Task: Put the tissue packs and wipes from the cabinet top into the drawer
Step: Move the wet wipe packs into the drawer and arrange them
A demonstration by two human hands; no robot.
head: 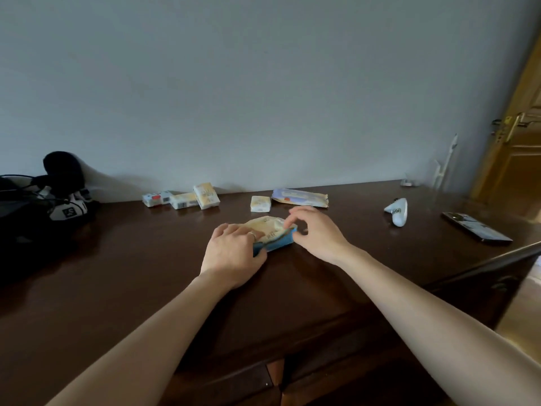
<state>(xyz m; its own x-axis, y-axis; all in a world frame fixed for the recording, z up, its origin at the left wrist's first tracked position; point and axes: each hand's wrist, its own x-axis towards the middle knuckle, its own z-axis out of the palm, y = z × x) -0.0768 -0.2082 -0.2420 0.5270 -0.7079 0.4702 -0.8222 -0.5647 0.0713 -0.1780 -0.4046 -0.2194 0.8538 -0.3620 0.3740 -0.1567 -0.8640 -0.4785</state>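
A blue and cream wipes pack (273, 234) lies in the middle of the dark wooden cabinet top (146, 259). My left hand (234, 249) grips its left end, fingers on top and thumb at the front edge. My right hand (316, 230) is at its right end with fingers curled over the corner; whether they pinch it is unclear. Along the wall lie three small tissue packs (181, 197), another single tissue pack (260, 203) and a long flat wipes pack (300, 197). The drawer fronts (234, 382) below the top are shut.
A black bag with cables and a headset (44, 200) fills the left end. A white controller (397, 211) and a dark phone (476, 228) lie at the right. A thin white stand (445, 162) is by the wall, and a wooden door (515, 142) stands beyond.
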